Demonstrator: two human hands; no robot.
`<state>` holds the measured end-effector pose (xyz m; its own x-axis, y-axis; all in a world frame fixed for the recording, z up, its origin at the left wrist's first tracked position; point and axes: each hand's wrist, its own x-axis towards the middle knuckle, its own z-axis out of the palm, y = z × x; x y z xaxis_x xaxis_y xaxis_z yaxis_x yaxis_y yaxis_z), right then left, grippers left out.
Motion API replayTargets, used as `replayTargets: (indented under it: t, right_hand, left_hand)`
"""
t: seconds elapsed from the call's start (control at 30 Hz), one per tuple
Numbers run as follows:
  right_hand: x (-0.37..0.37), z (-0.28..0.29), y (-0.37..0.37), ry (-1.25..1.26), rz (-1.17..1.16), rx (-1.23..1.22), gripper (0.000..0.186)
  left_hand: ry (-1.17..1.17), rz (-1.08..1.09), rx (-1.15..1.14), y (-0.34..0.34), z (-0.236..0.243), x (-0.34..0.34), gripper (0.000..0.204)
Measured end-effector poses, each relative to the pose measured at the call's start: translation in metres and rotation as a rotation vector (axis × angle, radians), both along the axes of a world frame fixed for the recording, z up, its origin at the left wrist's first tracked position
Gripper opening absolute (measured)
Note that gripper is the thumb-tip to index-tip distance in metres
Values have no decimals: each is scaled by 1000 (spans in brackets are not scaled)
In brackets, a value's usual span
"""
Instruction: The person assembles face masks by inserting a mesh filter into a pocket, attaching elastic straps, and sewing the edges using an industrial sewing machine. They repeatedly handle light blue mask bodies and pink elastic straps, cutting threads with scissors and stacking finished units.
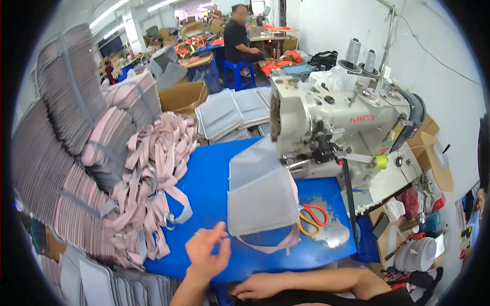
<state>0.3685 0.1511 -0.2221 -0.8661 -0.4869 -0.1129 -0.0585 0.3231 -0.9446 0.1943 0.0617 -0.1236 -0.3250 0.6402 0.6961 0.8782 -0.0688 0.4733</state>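
My left hand [208,251] hovers over the front edge of the blue tabletop [204,168], fingers apart and partly bent, holding nothing. Below that edge, my right hand [258,285] lies low across dark cloth, its fingers loosely stretched and nothing seen in them. Beyond both hands, a grey fabric panel piece [263,204] with pale piping rests on the tabletop, a pinkish strap [273,245] looping from its near side. Its far end reaches beside the head of a sewing machine [337,112]. Scissors [312,220] with orange and yellow handles lie right of the panel piece.
Tangled pink straps [153,178] heap on the left, before tall bundled stacks of grey and pink pieces [71,92]. More grey panels [219,115] and a cardboard box [184,97] stand behind. Farther back, a person [237,41] sits on a blue stool [239,74].
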Motion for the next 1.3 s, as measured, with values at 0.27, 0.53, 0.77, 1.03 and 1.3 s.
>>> replayTargets:
  t: [0.27, 0.53, 0.77, 1.03, 1.3]
  right_hand:
    - [133, 49, 76, -387, -567, -45, 38]
    - [137, 36, 135, 12, -1386, -280, 32]
    - [38, 21, 174, 228, -1381, -415, 53]
    - [34, 11, 166, 194, -1368, -410, 26]
    - [26, 40, 167, 166, -1310, -774, 38]
  left_hand:
    - [236, -156, -130, 39, -8, -7, 56]
    - [334, -240, -161, 75, -2, -1, 61]
    - [401, -233, -344, 97, 4, 6, 78]
    - [586, -249, -450, 122, -5, -2, 92]
    - [706, -338, -551, 118, 19, -3, 86]
